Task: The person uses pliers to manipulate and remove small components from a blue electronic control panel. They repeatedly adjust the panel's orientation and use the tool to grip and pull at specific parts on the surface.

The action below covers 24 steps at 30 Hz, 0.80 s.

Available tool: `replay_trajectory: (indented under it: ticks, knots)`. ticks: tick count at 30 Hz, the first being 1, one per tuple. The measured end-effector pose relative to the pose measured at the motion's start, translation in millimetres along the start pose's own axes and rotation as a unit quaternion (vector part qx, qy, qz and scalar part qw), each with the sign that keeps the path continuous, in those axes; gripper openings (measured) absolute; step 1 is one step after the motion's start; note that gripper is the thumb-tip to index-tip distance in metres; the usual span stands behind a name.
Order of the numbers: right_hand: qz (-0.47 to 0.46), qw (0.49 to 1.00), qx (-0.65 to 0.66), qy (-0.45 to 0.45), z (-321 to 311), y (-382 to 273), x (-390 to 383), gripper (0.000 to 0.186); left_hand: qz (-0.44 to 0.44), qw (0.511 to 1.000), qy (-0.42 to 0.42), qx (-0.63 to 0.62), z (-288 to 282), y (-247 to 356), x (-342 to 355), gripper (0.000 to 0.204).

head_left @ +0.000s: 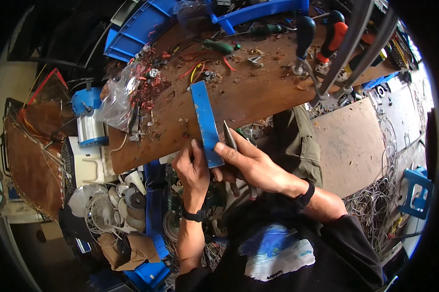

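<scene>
A long blue metal bar (pixel 205 117) with scuffed edges slants up from my hands over the near edge of the wooden bench. My left hand (pixel 192 168) is closed on its lower left side. On the other side my right hand (pixel 261 168) presses its thumb against the bar. That same hand grips a pair of pointed pliers (pixel 229 136), whose tip sticks up beside the bar and whose handle ends show below the palm. Part of the pliers is hidden by my fingers.
Red wire scraps and a clear plastic bag (pixel 119 100) litter the wooden bench (pixel 258 92). A green-handled screwdriver (pixel 218 46) lies farther back. Hand-lever tools (pixel 332 36) stand at the far right. A blue-and-silver motor (pixel 89 117) sits left; tangled cables (pixel 370 204) lie right.
</scene>
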State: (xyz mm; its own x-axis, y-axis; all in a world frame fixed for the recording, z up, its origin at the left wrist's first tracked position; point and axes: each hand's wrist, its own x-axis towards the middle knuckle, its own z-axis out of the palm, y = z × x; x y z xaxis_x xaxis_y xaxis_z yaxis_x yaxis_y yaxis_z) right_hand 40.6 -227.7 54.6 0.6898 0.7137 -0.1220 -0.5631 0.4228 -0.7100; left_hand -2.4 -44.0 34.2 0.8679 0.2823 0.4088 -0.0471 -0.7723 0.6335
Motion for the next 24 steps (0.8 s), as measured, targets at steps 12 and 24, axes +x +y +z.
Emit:
replay_trajectory:
  ticks: [12,24]
  knots:
    - [0.140,0.893,0.414,0.110,-83.4,50.1,-25.0,0.017,-0.154,0.903,0.069,-0.395,4.0,-65.0,-24.4,0.022]
    - [0.093,0.979,-0.182,0.024,-78.6,66.4,-54.4,0.037,-0.167,0.883,0.101,-0.426,9.6,-63.2,-32.2,0.028]
